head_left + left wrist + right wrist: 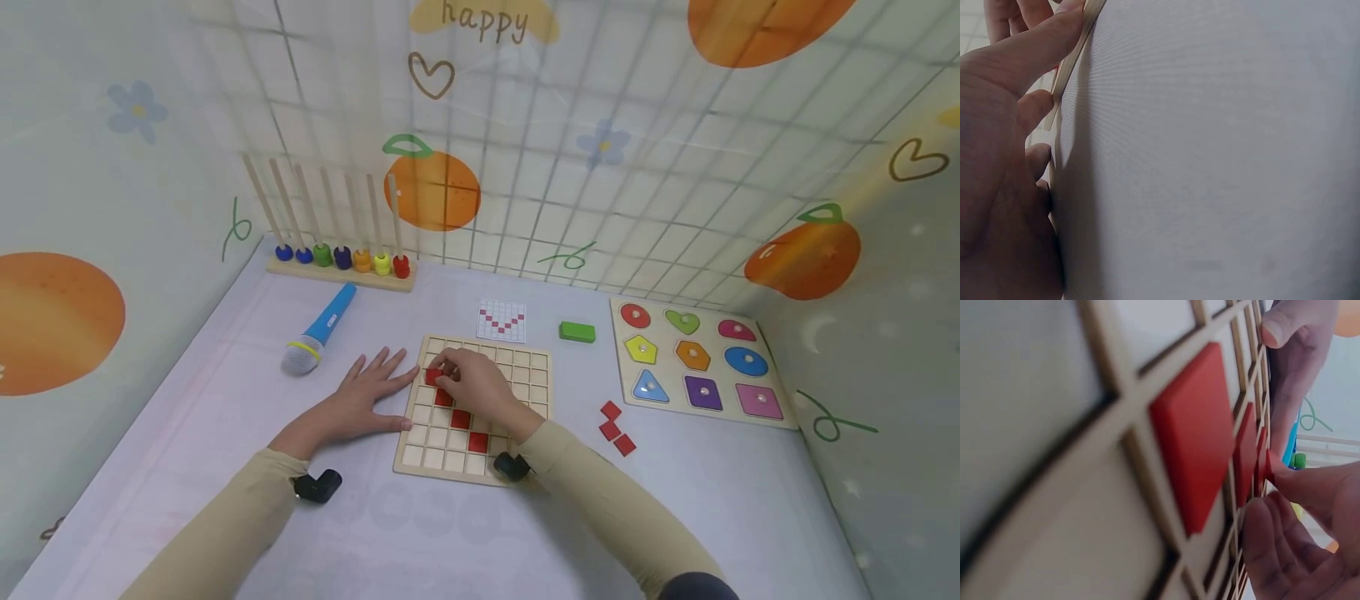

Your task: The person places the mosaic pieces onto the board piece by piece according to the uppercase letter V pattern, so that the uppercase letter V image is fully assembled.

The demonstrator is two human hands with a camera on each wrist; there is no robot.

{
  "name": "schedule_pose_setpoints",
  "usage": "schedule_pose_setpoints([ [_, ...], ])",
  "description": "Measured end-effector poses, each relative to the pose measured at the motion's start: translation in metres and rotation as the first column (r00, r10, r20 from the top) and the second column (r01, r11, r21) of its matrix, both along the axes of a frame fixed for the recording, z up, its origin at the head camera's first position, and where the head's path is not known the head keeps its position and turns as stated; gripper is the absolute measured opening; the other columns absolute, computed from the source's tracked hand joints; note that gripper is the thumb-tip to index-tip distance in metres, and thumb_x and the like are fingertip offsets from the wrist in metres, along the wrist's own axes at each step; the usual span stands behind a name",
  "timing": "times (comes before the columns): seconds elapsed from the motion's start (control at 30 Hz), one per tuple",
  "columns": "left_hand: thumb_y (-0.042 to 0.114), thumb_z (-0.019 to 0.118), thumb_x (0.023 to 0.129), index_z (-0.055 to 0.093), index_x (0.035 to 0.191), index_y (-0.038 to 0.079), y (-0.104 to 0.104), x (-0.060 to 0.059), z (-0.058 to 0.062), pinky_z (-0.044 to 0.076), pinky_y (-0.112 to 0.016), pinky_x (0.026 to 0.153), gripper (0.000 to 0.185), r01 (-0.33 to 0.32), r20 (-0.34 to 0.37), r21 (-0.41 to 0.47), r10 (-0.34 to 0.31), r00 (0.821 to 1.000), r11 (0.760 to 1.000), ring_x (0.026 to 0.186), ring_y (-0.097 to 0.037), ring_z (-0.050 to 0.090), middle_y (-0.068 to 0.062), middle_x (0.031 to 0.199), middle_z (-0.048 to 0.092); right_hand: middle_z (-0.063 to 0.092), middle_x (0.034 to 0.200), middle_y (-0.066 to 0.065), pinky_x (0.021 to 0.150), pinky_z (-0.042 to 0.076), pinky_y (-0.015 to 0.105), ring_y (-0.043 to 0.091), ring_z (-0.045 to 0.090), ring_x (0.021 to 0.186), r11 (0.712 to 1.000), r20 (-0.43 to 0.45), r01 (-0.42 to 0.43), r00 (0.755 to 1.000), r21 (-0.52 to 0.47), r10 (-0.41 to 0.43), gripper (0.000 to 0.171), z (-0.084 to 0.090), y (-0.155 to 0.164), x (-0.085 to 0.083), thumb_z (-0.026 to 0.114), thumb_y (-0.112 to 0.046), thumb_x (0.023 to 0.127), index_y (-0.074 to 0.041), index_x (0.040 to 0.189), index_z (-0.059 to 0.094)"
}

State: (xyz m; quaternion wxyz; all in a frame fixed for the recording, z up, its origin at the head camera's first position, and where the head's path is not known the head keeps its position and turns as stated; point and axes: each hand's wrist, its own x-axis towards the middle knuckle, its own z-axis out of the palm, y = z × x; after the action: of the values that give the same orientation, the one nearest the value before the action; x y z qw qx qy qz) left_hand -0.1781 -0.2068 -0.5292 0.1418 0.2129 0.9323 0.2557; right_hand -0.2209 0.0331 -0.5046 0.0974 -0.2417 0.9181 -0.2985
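A wooden grid board [412, 454] lies flat in the middle of the table. My right hand [483, 387] reaches over it and pinches a red square tile [432, 377] at a cell near its upper left corner. A diagonal run of red tiles [461, 419] sits in the cells below, down to the right; in the right wrist view the nearest tile [1194, 437] stands slightly proud of the grid. My left hand [360, 404] rests with spread fingers at the board's left edge, thumb and index fingertips touching it.
A pattern card [502, 321] and green block [577, 332] lie beyond the board. Several loose red tiles [610, 430] and a shape puzzle [705, 408] are to the right. A blue toy microphone [330, 315] and a peg-and-bead stand [341, 275] sit at the back left.
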Motion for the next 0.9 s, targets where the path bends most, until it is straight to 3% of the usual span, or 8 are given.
schedule_pose_setpoints([
  [0.47,0.064,0.071,0.085,0.032,0.161,0.025,-0.001,0.001,-0.001,-0.009,-0.059,0.123,0.094,0.003,-0.004,-0.004,-0.003,1.0,1.0,0.156,-0.035,-0.005,-0.008,0.171,0.009,0.063,0.112,-0.004,0.07,0.051,0.021,0.008,0.059,0.085,0.997,-0.033,0.004,0.999,0.077,-0.001,0.019,0.002,-0.013,0.001,0.074,-0.022,0.095,-0.018,0.113,0.075],
  [0.9,0.063,0.072,0.086,0.032,0.161,0.024,0.0,0.0,-0.001,-0.009,-0.059,0.122,0.093,0.011,-0.013,0.0,-0.011,1.0,1.0,0.156,-0.036,-0.005,-0.008,0.171,0.009,0.064,0.112,-0.004,0.069,0.049,0.021,0.008,0.058,0.082,0.995,-0.049,-0.021,0.998,0.094,0.025,0.017,0.001,-0.013,-0.001,0.074,-0.02,0.095,-0.018,0.111,0.079],
])
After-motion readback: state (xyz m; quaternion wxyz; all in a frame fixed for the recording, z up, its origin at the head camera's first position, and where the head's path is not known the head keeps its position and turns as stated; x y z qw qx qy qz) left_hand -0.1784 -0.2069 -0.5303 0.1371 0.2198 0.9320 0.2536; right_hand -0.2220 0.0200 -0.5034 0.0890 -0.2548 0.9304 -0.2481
